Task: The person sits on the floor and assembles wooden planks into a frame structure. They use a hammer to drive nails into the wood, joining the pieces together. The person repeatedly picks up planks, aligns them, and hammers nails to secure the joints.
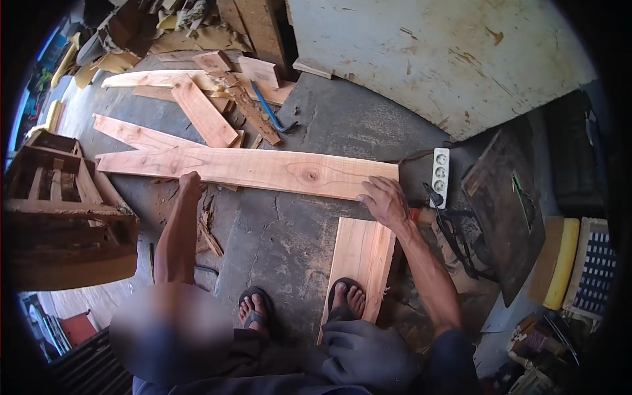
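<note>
A long pale-pink plank (276, 169) with a dark knot near its right part lies crosswise in front of me, held by its near edge and its right end. My left hand (190, 185) is closed on the near edge, left of the middle. At the right end my right hand (385, 201) grips the near corner, fingers laid over the top face. What lies under the plank there is hidden. Below it a shorter plank (361, 253) lies on the floor, with my right sandalled foot (345, 299) on it.
Several offcuts (203, 108) and a blue pry bar (266, 108) lie beyond the plank. A white power strip (440, 176) with a black cord is at right, near a dark board (503, 214). A wooden frame (72, 210) stands left; a pale panel (447, 59) is at the back.
</note>
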`<state>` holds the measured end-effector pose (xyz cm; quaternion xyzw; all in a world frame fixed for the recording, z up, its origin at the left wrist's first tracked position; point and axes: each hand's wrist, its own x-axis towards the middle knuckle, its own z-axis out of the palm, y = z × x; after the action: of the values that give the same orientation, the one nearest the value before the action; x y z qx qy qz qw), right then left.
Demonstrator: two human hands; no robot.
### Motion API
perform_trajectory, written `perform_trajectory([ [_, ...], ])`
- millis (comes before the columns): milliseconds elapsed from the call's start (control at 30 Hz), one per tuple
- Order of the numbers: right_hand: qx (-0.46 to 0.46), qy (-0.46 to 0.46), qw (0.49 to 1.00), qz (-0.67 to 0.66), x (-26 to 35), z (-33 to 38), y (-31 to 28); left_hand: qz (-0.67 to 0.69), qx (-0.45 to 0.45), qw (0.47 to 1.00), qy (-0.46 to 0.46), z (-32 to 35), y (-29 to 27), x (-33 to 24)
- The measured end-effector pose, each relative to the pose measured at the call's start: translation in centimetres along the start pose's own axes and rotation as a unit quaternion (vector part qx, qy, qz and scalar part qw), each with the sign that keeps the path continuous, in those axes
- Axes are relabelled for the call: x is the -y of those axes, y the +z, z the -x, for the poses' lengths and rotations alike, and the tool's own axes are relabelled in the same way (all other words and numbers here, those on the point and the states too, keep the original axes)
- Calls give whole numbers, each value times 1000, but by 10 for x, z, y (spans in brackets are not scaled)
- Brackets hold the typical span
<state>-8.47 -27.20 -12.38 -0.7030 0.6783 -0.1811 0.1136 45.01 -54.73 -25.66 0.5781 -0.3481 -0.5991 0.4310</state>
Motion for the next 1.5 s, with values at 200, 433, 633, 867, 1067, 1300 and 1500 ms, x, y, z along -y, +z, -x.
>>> perform_trajectory([
  [200, -230, 261, 920, -180, 27, 93, -30, -529, 163, 757, 347, 108, 200, -22],
  [433, -227, 479, 845, -79, 29, 263, -36, -518, 384, 667, 373, 221, 387, 52],
  [633, -224, 692, 598, 338, 34, 461, -127, -684, 393, 537, 299, 236, 409, 40],
  [867, -197, 762, 606, 117, 17, 576, -73, -700, 385, 516, 310, 232, 417, 28],
  [1067, -152, 746, 646, 61, 25, 516, -89, -701, 379, 518, 311, 234, 422, 37],
  [1300, -142, 770, 622, 18, 25, 603, -119, -699, 369, 505, 345, 239, 417, 56],
  [1500, -37, 763, 643, 44, -17, 623, -55, -709, 365, 492, 350, 242, 422, 51],
])
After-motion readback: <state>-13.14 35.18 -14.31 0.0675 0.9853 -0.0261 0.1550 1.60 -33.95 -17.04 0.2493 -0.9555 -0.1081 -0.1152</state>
